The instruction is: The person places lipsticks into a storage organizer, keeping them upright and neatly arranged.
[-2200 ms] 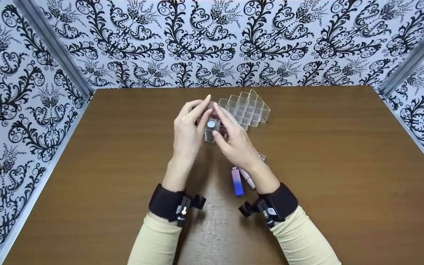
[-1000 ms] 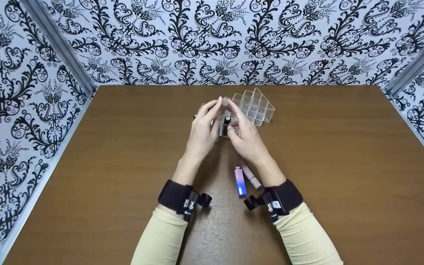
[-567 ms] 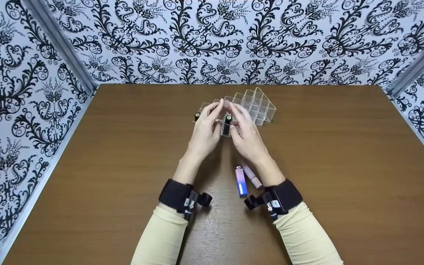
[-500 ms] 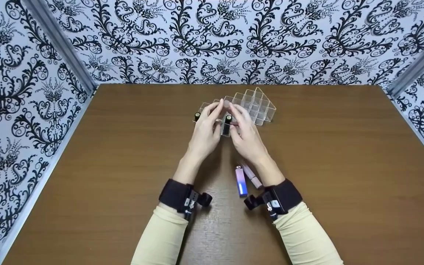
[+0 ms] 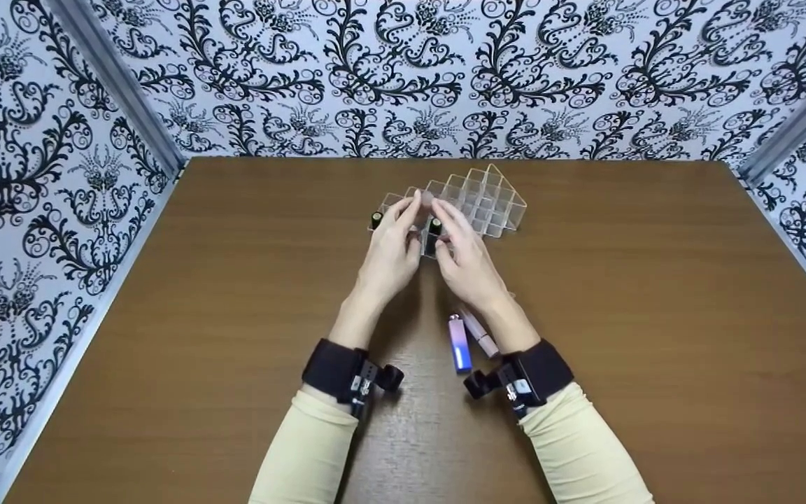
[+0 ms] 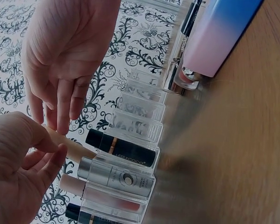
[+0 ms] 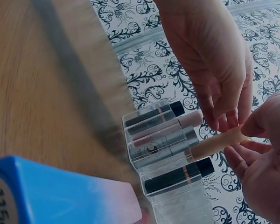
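Observation:
A clear stepped lipstick organizer (image 5: pixel 490 210) stands toward the table's back. In its front row are a silver tube (image 7: pixel 165 148), a pale pink lip gloss tube (image 7: pixel 170 129) and black lipstick tubes (image 6: pixel 126 147). A taller beige cosmetic tube (image 7: pixel 213 143) rises between the silver tube and a black one. My left hand (image 5: pixel 389 255) and right hand (image 5: pixel 469 262) meet over the organizer. Both pinch the beige tube's upper end between thumb and fingers; some fingertips hide behind it. The beige tube's lower end is hidden by the front row.
On the table nearer me lie a pink-to-blue tube (image 5: pixel 459 344) and a slim pale pink tube (image 5: pixel 480 336), close to my right wrist. Another small clear item (image 5: pixel 511 295) is partly hidden by that wrist. The patterned wall (image 5: pixel 403 84) stands behind the table.
Over about two seconds both hands have shifted slightly right, and black tubes in the organizer have come into view. In the last half second the hands have barely moved.

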{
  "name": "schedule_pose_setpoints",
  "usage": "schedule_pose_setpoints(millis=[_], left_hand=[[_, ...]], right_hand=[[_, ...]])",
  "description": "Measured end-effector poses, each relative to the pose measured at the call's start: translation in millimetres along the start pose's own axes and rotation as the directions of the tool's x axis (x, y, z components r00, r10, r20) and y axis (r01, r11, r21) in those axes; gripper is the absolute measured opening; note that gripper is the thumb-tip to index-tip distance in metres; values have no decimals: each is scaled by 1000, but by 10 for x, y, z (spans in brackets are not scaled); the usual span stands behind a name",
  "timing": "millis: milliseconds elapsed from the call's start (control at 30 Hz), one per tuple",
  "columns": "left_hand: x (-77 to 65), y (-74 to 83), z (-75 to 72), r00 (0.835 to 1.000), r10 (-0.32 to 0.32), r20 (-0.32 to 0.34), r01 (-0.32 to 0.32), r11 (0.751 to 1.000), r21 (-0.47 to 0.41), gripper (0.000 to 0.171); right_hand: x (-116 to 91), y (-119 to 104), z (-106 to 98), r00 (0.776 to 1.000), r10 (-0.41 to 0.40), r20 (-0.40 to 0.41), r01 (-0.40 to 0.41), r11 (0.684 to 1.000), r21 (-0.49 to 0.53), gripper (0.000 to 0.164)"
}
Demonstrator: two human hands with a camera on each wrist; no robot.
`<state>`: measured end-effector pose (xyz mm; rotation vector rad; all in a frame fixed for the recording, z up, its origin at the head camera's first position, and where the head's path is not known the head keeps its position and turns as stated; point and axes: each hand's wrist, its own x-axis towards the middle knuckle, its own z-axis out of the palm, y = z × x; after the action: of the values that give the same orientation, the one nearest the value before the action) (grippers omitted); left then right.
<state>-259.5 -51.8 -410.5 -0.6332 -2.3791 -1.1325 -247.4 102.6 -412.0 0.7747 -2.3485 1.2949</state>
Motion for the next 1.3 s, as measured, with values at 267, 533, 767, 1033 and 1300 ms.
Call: schedule_pose_setpoints(millis=[267, 533, 767, 1033, 1300], left_hand=[[-25, -29, 7, 1000, 27, 0, -27, 1000, 9, 59], [-55, -85, 35, 995, 96, 5, -95, 986, 134, 57], [-85, -78, 34, 998, 38, 53, -53, 949, 311, 59], [-95, -62, 37, 997, 37, 72, -64, 900, 431, 53], [-107, -62, 43, 994, 33, 100, -79, 861, 503, 52]], right_hand=[[-18, 53, 10, 999, 4, 53, -3, 1000, -22, 58], [-39, 78, -6, 992, 54, 110, -44, 994, -99, 62], [-50, 110, 42, 976, 147, 160, -125, 982, -144, 63], [-60, 143, 101, 962, 172, 213, -131, 972, -197, 65], [-75, 146, 119, 955, 173, 243, -108, 960, -259, 65]])
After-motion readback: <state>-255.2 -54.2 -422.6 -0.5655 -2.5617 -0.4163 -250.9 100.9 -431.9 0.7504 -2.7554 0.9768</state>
